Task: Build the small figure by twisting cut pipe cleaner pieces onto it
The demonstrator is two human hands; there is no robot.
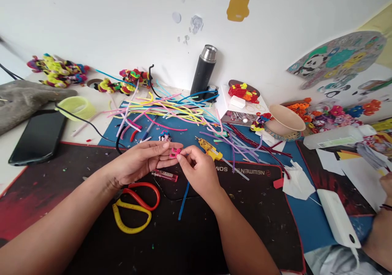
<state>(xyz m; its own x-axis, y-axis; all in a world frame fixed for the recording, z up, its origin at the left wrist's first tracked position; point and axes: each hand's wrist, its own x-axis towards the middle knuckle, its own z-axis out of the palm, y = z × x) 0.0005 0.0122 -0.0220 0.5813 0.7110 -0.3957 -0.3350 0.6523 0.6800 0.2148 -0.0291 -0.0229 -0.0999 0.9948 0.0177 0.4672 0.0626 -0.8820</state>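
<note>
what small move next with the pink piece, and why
I'd probably lower the left thumb onto the pink piece to steady it: the right hand pinches one side, while the left hand is open, its thumb clear of the piece.

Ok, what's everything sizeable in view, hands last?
bent piece: 1, pink, centre
small item: 1, see-through pink, centre
scissors: 1, red-yellow handles, lower centre
glue gun: 1, yellow, right of centre
pipe cleaners: many, mixed colours, centre
fuzzy figures: several, multicoloured, back left
flask: 1, black and silver, by wall
box: 1, white, right of flask
bowl: 1, beige, right
fuzzy flowers: many, mixed, far right
bottle: 1, see-through, right
crumpled sheet: 1, white, right
device: 1, white, lower right
phone: 1, black, left
coil: 1, yellow-green, beside phone
cloth: 1, grey, far left
desk mats: 2, dark, front and right
wall pictures: several, multicoloured, upper right
other person's hand: 1, right edge
left hand: 1, palm up, centre
right hand: 1, pinching bent piece, centre
</note>
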